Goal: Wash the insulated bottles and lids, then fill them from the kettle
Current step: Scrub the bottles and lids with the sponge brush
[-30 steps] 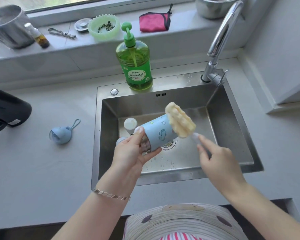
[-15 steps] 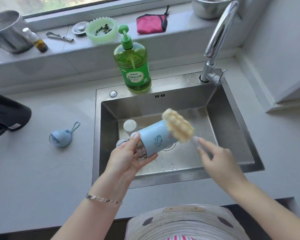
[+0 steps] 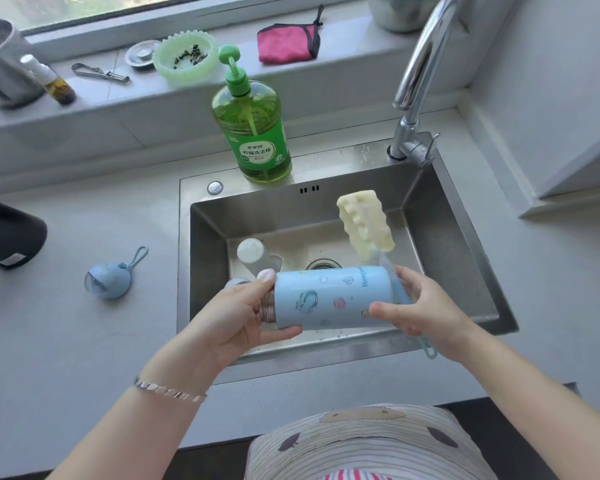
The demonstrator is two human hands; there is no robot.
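Windowsill (image 3: 347, 32), well beyond both grips.
- Ahead of the left grip (image 3: 236, 317): steel pot (image 3: 0, 67); small amber-filled bottle (image 3: 49, 81) just beside it; metal opener (image 3: 99, 73); round strainer plug (image 3: 141, 55) touching a green scalloped dish (image 3: 186, 60) of dark bits.
- Between the grips: pink cloth (image 3: 286, 43).
- Ahead of the right grip (image 3: 426, 310): steel bowl (image 3: 402, 12), cropped.

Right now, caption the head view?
Left hand and right hand hold a pale-blue insulated bottle sideways over the steel sink.

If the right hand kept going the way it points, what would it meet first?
The blue insulated bottle: the right hand, holding the sponge brush, points left at the bottle's base end and seems to touch it.
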